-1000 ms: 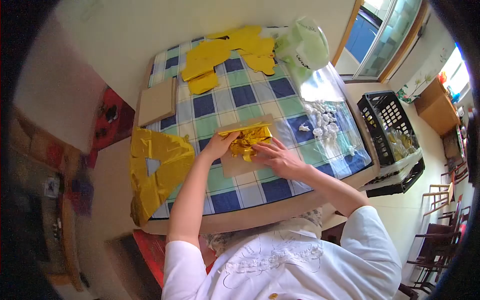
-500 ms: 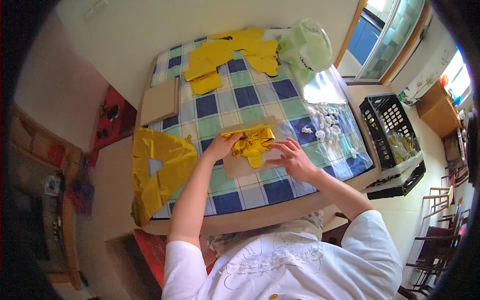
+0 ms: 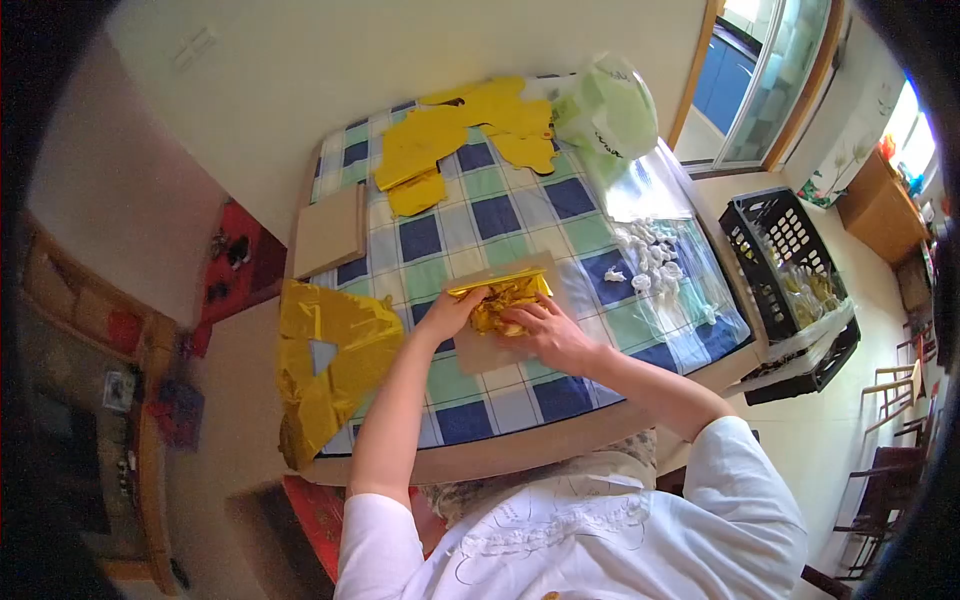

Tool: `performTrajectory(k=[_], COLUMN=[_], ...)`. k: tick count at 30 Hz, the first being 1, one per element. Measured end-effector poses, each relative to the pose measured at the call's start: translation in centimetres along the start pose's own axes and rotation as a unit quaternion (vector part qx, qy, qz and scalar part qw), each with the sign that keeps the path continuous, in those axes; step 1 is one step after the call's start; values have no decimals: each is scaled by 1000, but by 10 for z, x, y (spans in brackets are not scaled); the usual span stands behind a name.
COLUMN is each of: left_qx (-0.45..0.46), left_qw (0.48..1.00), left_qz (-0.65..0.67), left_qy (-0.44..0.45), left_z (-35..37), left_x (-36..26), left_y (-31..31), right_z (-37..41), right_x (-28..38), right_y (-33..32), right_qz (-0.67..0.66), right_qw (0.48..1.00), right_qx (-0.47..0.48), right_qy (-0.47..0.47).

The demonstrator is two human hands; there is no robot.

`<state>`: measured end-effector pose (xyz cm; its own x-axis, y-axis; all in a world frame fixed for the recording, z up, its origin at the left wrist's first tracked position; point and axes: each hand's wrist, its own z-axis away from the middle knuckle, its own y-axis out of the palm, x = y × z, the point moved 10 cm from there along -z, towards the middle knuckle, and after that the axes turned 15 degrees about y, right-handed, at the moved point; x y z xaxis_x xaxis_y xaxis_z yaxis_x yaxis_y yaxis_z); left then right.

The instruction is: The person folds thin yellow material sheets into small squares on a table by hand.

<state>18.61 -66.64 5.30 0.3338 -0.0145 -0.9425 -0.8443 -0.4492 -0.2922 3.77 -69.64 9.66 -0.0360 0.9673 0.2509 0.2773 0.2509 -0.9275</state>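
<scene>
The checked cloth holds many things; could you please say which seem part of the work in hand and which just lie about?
Likely in use:
Crumpled gold foil, touched by left hand and right hand
Board beneath
Gold sheet and yellow pieces, perhaps stock

Apparently just lying about:
Second board
White pieces
Plastic bag

Can't see all of board (image 3: pixel 482 359) under gold foil (image 3: pixel 508 294), left hand (image 3: pixel 450 316) and right hand (image 3: pixel 555 340). Can't read print on bag (image 3: pixel 612 112) at table's (image 3: pixel 500 458) far right corner.
</scene>
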Motion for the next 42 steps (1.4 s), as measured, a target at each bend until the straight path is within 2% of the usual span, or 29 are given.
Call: performTrajectory(k=[5,10,17,26,32,42], left_qx=[0,16,1,22,12,19], left_qw=[999,999,1000,1000,1000,998], left_qz=[-20,-30,-7,-10,-20,-34], left_qy=[36,26,19,-14,12,43], left_z=[-1,0,2,3,2,0], left_x=[-6,-15,-8,-6,-10,-4], left_y=[0,0,0,3,1,0], right_z=[16,35,35,28,1,-13], right_x=[-16,-36,-21,-22,-2,-8], right_y=[-21,-18,-22,3,10,7], right_qz=[-56,24,8,72,49,50], right_qw=[993,997,998,992,998,991], right_qx=[-60,-14,69,92,34,-8], right_qy=[79,77,-8,43,36,122])
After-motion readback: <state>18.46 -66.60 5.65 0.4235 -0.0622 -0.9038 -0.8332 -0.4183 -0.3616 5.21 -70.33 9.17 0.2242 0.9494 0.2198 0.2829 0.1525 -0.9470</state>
